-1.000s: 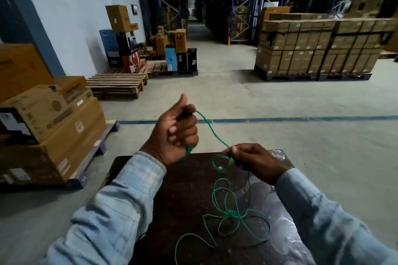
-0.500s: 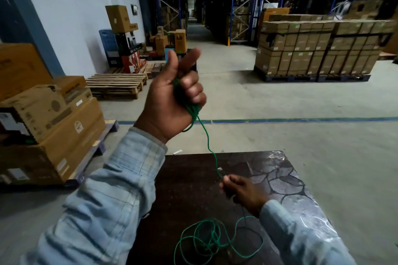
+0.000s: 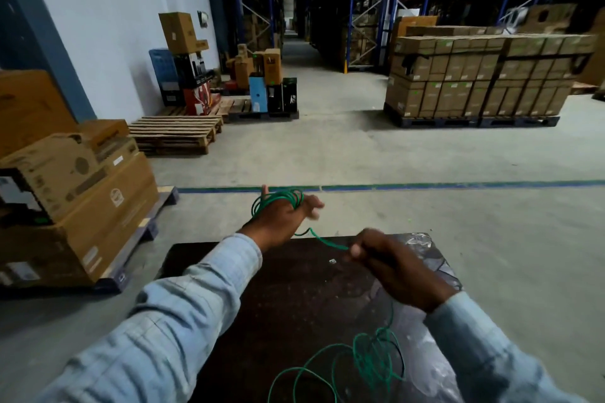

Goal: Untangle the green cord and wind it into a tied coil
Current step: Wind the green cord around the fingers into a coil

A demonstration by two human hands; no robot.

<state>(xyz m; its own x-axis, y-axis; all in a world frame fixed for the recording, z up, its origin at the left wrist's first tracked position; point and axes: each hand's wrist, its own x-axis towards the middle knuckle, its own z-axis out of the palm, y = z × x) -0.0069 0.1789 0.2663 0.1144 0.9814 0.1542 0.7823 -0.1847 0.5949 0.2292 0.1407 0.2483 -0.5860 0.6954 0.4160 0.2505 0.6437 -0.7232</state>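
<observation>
A thin green cord [image 3: 370,360] lies in loose loops on the near part of a dark tabletop [image 3: 294,298]. Several turns of it are wound around my left hand [image 3: 281,217], which reaches out past the table's far edge with fingers spread inside the loops. A short stretch runs from there to my right hand [image 3: 389,267]. That hand pinches the cord above the table, and the cord drops from it to the loose loops below.
The table stands on a concrete warehouse floor with a blue line [image 3: 425,186] across it. Cardboard boxes on a pallet [image 3: 75,193] sit close at left, empty wooden pallets [image 3: 176,134] beyond. A large pallet of boxes [image 3: 474,78] stands far right, racking behind.
My left hand dropped from raised high to low beyond the table edge, with cord now looped around it. My right hand moved up and right along the cord.
</observation>
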